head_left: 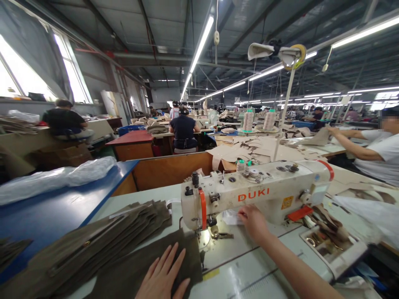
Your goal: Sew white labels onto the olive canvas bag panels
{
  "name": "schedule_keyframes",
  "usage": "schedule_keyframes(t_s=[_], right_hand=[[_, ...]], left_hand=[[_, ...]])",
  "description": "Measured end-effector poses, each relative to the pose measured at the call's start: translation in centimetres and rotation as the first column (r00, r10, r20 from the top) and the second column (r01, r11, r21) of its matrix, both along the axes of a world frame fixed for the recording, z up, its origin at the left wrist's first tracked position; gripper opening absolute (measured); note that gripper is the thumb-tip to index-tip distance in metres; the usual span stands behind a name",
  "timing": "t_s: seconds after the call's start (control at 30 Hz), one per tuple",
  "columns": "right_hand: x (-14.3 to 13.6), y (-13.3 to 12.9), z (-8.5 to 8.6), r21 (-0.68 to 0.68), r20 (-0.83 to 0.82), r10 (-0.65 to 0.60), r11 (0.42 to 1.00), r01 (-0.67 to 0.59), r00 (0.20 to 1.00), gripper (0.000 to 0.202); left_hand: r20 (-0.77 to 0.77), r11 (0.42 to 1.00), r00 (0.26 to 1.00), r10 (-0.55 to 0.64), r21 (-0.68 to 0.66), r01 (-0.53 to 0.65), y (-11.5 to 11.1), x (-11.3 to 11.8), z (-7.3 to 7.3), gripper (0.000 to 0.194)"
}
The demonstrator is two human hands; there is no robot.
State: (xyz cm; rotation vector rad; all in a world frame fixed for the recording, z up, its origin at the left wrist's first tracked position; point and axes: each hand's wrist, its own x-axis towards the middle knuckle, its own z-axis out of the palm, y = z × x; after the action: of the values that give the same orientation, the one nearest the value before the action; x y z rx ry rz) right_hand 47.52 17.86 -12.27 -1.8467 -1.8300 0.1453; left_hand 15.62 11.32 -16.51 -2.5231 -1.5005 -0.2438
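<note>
My left hand (165,274) lies with fingers spread on a dark olive fabric piece (124,265), left of the needle area. My right hand (251,220) is raised beneath the arm of the white sewing machine (255,191), its fingers pinched at the edge of a small white labelled piece (232,216); whether they grip it is hard to make out. The machine's lamp lights the round plate under the needle. A stack of olive fabric pieces (102,236) lies on the left of the table, the top one with a long slot.
A tray (332,253) with metal rings and fabric scraps is set into the table at right. Beige cut pieces (249,149) are piled behind the machine. A blue table (71,191) bears plastic-wrapped material at left. A person in white (380,149) works at far right.
</note>
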Motion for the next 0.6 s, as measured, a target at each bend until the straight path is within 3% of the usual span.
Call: schedule_keyframes(t_s=[0.1, 0.2, 0.3, 0.4, 0.47, 0.53, 0.6], right_hand=[[0.4, -0.3, 0.4, 0.049, -0.036, 0.035, 0.998, -0.033, 0.999, 0.017], [0.4, -1.2, 0.6, 0.088, -0.080, 0.094, 0.992, -0.087, 0.992, 0.016], [-1.2, -2.8, 0.2, 0.102, -0.124, 0.168, 0.983, -0.156, 0.978, 0.014], [-4.9, -4.9, -0.7, 0.143, -0.198, 0.346, 0.936, -0.322, 0.917, 0.015], [-7.7, -6.1, -1.2, 0.186, -0.251, 0.474, 0.879, -0.439, 0.844, 0.014], [-9.9, -6.7, -1.5, 0.196, -0.309, 0.522, 0.853, -0.484, 0.795, 0.015], [-11.0, -6.8, -1.8, 0.179, -0.386, 0.508, 0.860, -0.478, 0.770, 0.014]], left_hand=[[0.006, 0.998, 1.000, -0.022, 0.064, 0.021, 0.1, -0.5, -0.4, 0.054], [0.039, 0.975, 0.996, -0.081, 0.212, 0.071, 0.1, -0.9, -0.8, 0.057], [0.175, 0.952, 0.971, -0.165, 0.287, 0.110, -0.1, -0.5, -0.7, 0.061], [0.510, 0.993, 0.852, -0.118, 0.086, 0.086, -0.7, 1.1, 0.2, 0.054], [0.700, 0.980, 0.713, 0.043, -0.169, 0.106, -1.0, 2.2, 1.0, 0.047], [0.754, 0.929, 0.623, 0.207, -0.351, 0.116, -1.2, 2.7, 1.8, 0.041], [0.750, 0.908, 0.586, 0.307, -0.416, 0.056, -1.3, 2.3, 2.5, 0.036]])
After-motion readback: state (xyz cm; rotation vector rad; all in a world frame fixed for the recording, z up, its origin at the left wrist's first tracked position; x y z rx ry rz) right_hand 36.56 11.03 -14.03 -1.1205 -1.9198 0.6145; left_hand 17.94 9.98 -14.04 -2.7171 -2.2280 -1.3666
